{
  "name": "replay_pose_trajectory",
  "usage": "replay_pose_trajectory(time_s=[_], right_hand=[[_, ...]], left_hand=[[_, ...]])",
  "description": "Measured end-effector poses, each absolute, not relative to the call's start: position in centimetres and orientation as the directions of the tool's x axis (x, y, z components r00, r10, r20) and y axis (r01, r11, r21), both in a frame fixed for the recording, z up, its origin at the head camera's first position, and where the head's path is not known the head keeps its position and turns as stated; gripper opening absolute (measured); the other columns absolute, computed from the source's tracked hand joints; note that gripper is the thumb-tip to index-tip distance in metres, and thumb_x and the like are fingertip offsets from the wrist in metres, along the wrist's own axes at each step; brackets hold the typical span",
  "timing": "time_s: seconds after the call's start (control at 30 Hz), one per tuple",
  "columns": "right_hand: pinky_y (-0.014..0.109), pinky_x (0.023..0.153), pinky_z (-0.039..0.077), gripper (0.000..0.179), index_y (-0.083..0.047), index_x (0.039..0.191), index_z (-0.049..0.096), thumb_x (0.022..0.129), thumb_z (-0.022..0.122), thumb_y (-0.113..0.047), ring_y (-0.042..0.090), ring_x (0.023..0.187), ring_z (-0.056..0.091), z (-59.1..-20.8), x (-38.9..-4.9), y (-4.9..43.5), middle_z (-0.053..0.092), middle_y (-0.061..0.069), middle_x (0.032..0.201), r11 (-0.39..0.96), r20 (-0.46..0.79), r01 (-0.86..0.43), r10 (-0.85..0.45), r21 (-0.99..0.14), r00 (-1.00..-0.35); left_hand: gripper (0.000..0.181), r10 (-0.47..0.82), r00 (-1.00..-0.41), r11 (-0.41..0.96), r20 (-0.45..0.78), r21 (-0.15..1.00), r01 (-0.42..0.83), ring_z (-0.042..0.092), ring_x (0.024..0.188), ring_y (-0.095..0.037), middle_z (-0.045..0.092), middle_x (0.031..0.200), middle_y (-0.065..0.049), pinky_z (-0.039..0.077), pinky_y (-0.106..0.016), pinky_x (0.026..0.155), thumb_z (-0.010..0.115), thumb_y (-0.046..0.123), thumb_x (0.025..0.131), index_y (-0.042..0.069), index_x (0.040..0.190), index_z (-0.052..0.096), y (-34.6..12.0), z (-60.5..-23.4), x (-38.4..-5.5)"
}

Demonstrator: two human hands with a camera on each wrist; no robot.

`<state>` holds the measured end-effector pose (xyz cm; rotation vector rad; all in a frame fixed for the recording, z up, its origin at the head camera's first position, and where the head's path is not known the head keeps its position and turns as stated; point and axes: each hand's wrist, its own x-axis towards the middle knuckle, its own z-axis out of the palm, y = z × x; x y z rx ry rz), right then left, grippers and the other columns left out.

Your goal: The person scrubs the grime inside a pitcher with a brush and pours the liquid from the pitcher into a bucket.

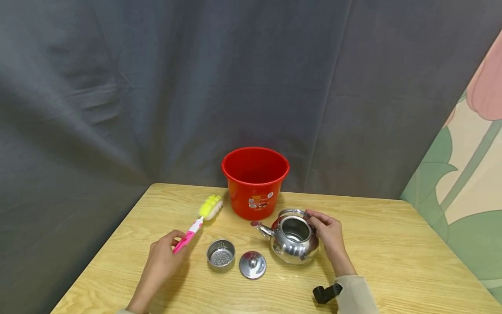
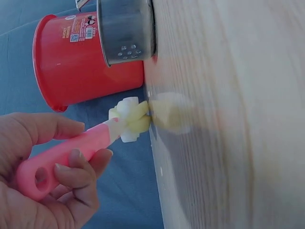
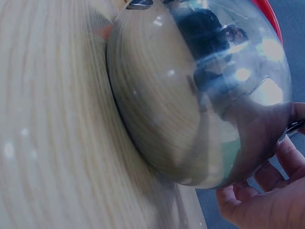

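Note:
My left hand (image 1: 164, 255) grips the pink handle of a sponge brush (image 1: 189, 237). Its yellow and white sponge head (image 1: 211, 206) points away toward the back; in the left wrist view the fingers curl round the handle (image 2: 66, 152). On the right, a shiny steel kettle (image 1: 294, 244) stands lidless on the table, spout to the left. My right hand (image 1: 328, 231) holds it at the right side, by the handle near the rim. The round kettle body (image 3: 190, 105) hides part of that grasp in the right wrist view. A steel strainer (image 1: 221, 256) and the lid (image 1: 252, 264) lie between the hands.
A red bucket (image 1: 255, 192) stands at the back of the wooden table (image 1: 392, 261), behind the kettle. A dark grey curtain (image 1: 235, 87) hangs behind the table. A painted wall panel (image 1: 466, 174) is at the right.

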<state>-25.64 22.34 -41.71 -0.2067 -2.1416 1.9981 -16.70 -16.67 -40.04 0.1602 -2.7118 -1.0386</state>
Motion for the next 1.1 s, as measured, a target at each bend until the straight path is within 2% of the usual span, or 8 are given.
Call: replay_pose_trajectory(time_s=[0.47, 0.67, 0.9, 1.1], right_hand=[[0.017, 0.053, 0.038, 0.03, 0.003, 0.114, 0.064, 0.087, 0.061, -0.009, 0.002, 0.066, 0.05, -41.76, -25.58, 22.26, 0.068, -0.011, 0.081, 0.102, 0.052, -0.028, 0.236, -0.994, -0.97], [0.017, 0.052, 0.036, 0.03, 0.004, 0.114, 0.064, 0.086, 0.06, -0.008, 0.002, 0.066, 0.049, -41.66, -25.66, 22.33, 0.068, -0.011, 0.08, 0.094, 0.057, -0.035, 0.239, -0.995, -0.969], [0.017, 0.053, 0.037, 0.029, 0.004, 0.113, 0.065, 0.086, 0.061, -0.008, 0.002, 0.065, 0.05, -41.7, -25.63, 22.33, 0.069, -0.011, 0.079, 0.096, 0.061, -0.039, 0.245, -0.995, -0.968], [0.017, 0.051, 0.037, 0.029, 0.004, 0.112, 0.065, 0.086, 0.062, -0.008, 0.002, 0.065, 0.05, -41.68, -25.59, 22.3, 0.068, -0.012, 0.08, 0.089, 0.059, -0.038, 0.245, -0.995, -0.968]], left_hand=[[0.036, -0.222, -0.963, 0.716, 0.153, 0.696, -0.054, 0.048, 0.058, -0.016, 0.067, 0.09, -0.012, 0.038, -0.025, 0.042, 0.07, 0.005, 0.077, 0.007, 0.113, 0.067, -16.84, -40.01, -16.61], [0.037, -0.219, -0.965, 0.69, 0.143, 0.723, -0.05, 0.058, 0.052, -0.014, 0.067, 0.092, -0.016, 0.043, -0.025, 0.041, 0.068, 0.005, 0.078, 0.004, 0.115, 0.065, -17.16, -39.99, -16.78], [0.035, -0.232, -0.962, 0.696, 0.141, 0.715, -0.063, 0.054, 0.05, -0.012, 0.067, 0.091, -0.015, 0.042, -0.026, 0.041, 0.07, 0.007, 0.078, 0.004, 0.113, 0.066, -17.54, -39.98, -16.98], [0.034, -0.262, -0.952, 0.659, 0.158, 0.75, -0.057, 0.058, 0.047, -0.014, 0.065, 0.098, -0.022, 0.043, -0.025, 0.038, 0.07, 0.007, 0.078, 0.003, 0.112, 0.066, -17.64, -40.16, -17.12]])
